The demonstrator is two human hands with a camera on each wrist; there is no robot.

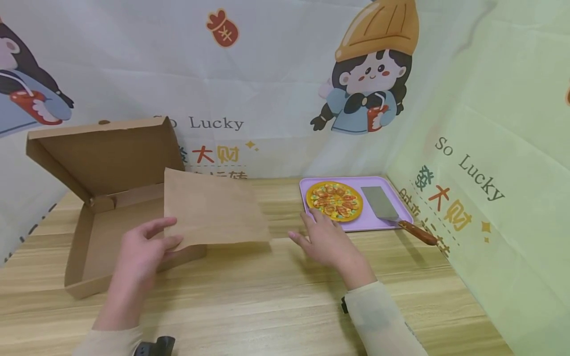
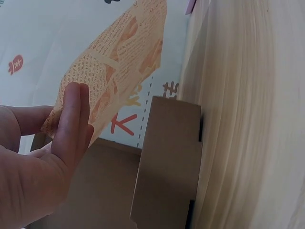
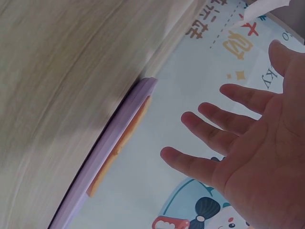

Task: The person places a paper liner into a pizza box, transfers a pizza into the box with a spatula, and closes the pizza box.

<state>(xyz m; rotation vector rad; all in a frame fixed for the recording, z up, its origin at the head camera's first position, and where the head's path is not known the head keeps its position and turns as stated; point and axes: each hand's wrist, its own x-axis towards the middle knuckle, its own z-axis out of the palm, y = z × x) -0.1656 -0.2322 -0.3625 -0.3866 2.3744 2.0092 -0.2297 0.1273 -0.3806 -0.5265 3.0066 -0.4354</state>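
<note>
So, far left you've got the box [image 1: 104, 237], lid up, inside facing you. Your left hand [image 1: 142, 252] is just over its near right part, thumb and fingers pinched on the left edge of the paper [image 1: 213, 207]. The paper's up in the air, stretching off to your right from that grip, so only its left part overlaps the box from the head view and the far end hangs free past the box's right wall. That's the relation I'd watch: paper lies right of your left hand, box mostly left of it. I can't really call a long axis, the sheet's tilted. Plain side shows up top, print shows in the left wrist view.

Your right hand [image 1: 327, 242] is empty, fingers spread wide, well apart from the paper, so your left is the nearer one. It's by the tray's [image 1: 368, 217] near left corner, beside the pizza [image 1: 334, 201]. Right of that there's the spatula [image 1: 380, 202], handle poking out over the tray's rim.
</note>
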